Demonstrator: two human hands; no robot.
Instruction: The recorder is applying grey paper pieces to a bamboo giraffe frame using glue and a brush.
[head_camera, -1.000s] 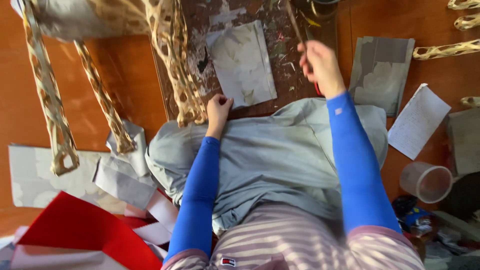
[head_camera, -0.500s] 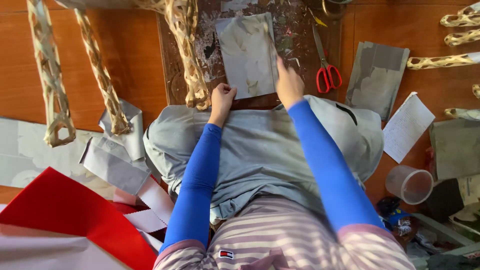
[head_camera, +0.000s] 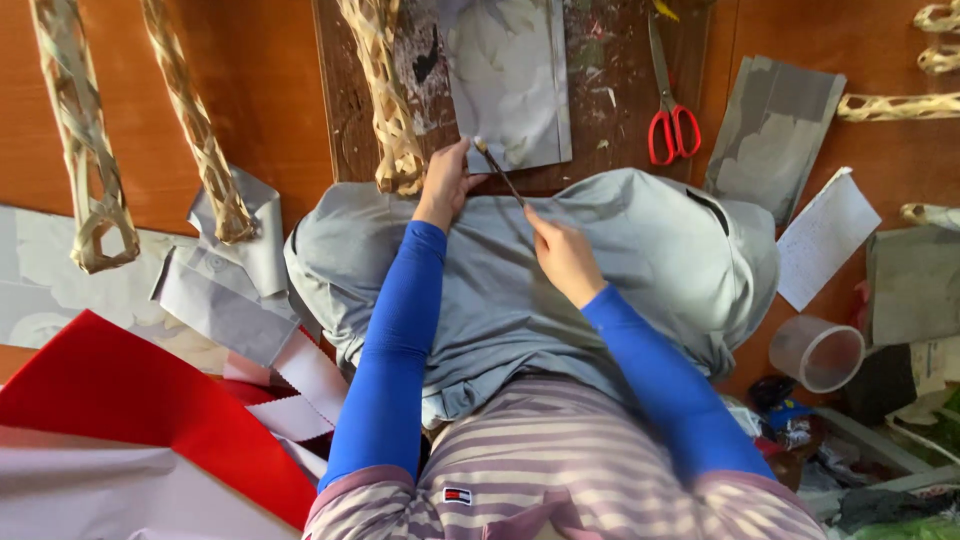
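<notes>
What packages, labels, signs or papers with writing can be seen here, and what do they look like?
Written sheet: white rectangle with faint lines of handwriting, on the wooden floor at right, beside the grey cloth.
Small label: tiny red, white and dark rectangle on the striped garment, bottom centre.
Packets: a colourful jumble at lower right, too blurred to tell apart.

Red-handled scissors (head_camera: 672, 120) lie near the board's right edge; a clear plastic cup (head_camera: 818, 352) sits on the floor's right side; red sheet (head_camera: 130, 410) lower left.
</notes>
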